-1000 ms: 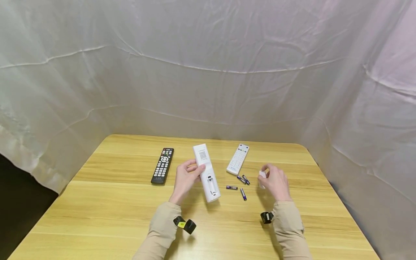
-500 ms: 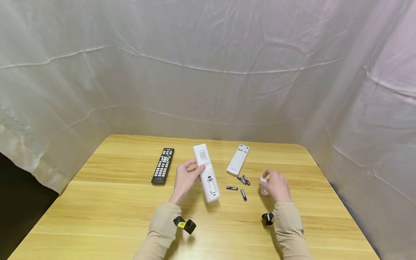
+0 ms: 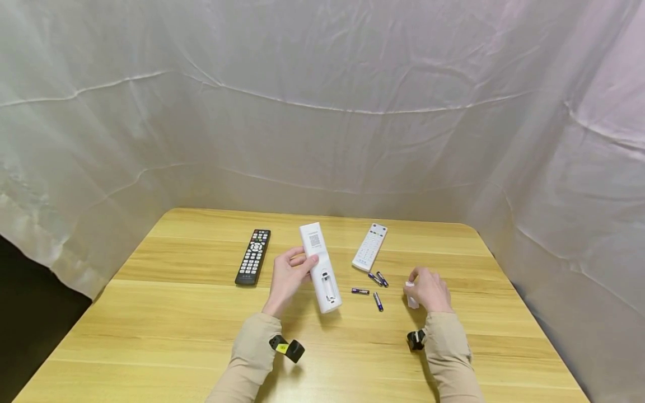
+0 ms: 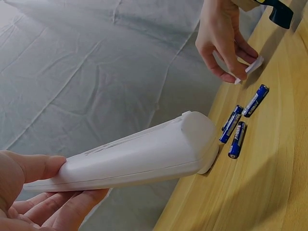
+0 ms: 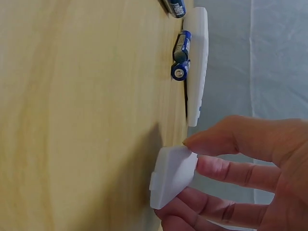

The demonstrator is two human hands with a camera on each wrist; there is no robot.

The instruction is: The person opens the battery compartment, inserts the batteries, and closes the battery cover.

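Observation:
My left hand (image 3: pixel 288 278) grips a white remote control (image 3: pixel 314 260) by its side, thumb on the back face and fingers beneath. Its back faces up, showing a printed code and an uncovered battery compartment with no battery in it. At the right, my right hand (image 3: pixel 431 289) pinches a small white battery cover (image 5: pixel 173 175) between thumb and fingers, tilted just above the tabletop. Several blue batteries (image 4: pixel 237 139) lie loose on the wood between the two hands.
A black remote control (image 3: pixel 253 257) lies button side up left of my left hand. Behind the batteries lies a second white remote control (image 3: pixel 370 247), buttons up. Grey cloth (image 3: pixel 322 140) hangs around the back and sides of the wooden table (image 3: pixel 166 313).
My right hand has lowered slightly and drawn a little nearer to me, and the battery cover has turned in its fingers. The left hand and its remote control have stayed put.

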